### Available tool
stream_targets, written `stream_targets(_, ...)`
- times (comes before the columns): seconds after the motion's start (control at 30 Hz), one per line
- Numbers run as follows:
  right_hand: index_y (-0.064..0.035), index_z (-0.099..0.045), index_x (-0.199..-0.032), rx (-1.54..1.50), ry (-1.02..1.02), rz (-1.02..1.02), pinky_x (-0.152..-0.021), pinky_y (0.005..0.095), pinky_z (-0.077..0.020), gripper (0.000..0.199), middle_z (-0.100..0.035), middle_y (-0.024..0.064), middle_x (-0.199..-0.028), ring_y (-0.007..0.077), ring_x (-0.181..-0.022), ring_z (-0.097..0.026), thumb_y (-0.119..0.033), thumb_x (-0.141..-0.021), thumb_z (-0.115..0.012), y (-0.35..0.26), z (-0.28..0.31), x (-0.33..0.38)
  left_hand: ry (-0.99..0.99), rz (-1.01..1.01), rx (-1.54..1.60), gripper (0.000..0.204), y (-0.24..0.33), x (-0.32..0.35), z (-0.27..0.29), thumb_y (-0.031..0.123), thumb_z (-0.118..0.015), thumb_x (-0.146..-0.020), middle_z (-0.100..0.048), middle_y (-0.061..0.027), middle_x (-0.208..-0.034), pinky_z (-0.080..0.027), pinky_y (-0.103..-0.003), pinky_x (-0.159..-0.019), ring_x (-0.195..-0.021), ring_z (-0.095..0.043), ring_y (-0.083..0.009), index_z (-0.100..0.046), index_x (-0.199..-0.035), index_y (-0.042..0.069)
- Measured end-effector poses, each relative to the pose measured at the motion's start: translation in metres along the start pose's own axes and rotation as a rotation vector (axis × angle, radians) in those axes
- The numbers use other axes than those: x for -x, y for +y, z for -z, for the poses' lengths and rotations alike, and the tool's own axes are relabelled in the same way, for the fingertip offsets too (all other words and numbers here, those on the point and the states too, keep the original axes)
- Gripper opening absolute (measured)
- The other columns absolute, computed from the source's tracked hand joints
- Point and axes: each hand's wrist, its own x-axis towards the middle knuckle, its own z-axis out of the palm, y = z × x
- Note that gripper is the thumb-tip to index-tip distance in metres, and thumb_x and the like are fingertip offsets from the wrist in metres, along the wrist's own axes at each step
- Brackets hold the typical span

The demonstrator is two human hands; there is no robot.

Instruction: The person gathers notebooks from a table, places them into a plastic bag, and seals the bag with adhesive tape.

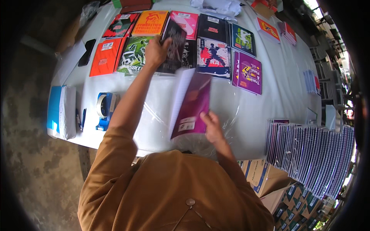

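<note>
My left hand [155, 53] reaches to the far part of the table and grips a dark notebook [177, 40], tilted up above the others. Closer to me, my right hand [212, 126] pinches the lower right edge of a purple notebook [194, 104]; its white pages show along the left side and its upper part is blurred. Beside my left hand lies a green soccer notebook [135, 56], with an orange-yellow notebook [151, 22] behind it. A notebook with a dark figure on red [214, 57] and a purple track notebook [247, 73] lie to the right.
A blue tape dispenser [105, 109], pens [83, 117] and a black phone [87, 52] lie at the left of the white-covered table [154, 129]. A long row of spiral notebooks [308, 154] stands at the right, above cardboard boxes [266, 177]. Crumpled plastic [217, 8] lies at the far edge.
</note>
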Motion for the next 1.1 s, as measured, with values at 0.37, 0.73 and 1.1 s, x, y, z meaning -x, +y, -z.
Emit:
stream_targets(0.37,-0.0011,-0.053,-0.119,0.998,0.291,0.520,-0.082,0.0385,-0.0470,0.034,-0.059,0.0187,-0.108,0.0328,-0.097,-0.059,-0.011,-0.086,-0.056,-0.047,-0.010,-0.084,-0.004,0.177,-0.281,0.048,-0.045,0.225,0.036,0.025,-0.071,-0.077,-0.052,-0.0205,-0.107,-0.040,-0.040,-0.086,-0.100,-0.051,-0.0333,-0.049,-0.111,0.000)
stream_targets(0.73,0.0042,-0.029,-0.136,1.695,0.512,-0.071,-0.102,0.0590,-0.0256,0.085,-0.026,0.0326,-0.139,0.0499,-0.129,-0.026,-0.044,-0.076,-0.065,-0.078,-0.020,-0.242,-0.070,0.439,-0.709,0.110,-0.118,-0.022,0.018,0.065,-0.073,-0.056,-0.043,-0.0230,-0.126,-0.032,-0.051,-0.097,-0.120,-0.039,-0.0392,-0.030,-0.129,-0.004)
stream_targets(1.1,0.0017,-0.059,-0.109,0.742,0.051,0.607,-0.084,0.0309,-0.0400,0.026,-0.062,0.0093,-0.104,0.0153,-0.095,-0.055,-0.015,-0.091,-0.051,-0.129,-0.001,-0.098,-0.122,0.556,-0.462,0.057,-0.302,-0.102,0.169,0.051,-0.072,-0.064,-0.065,-0.0166,-0.101,-0.047,-0.038,-0.082,-0.095,-0.062,-0.0287,-0.068,-0.100,0.007)
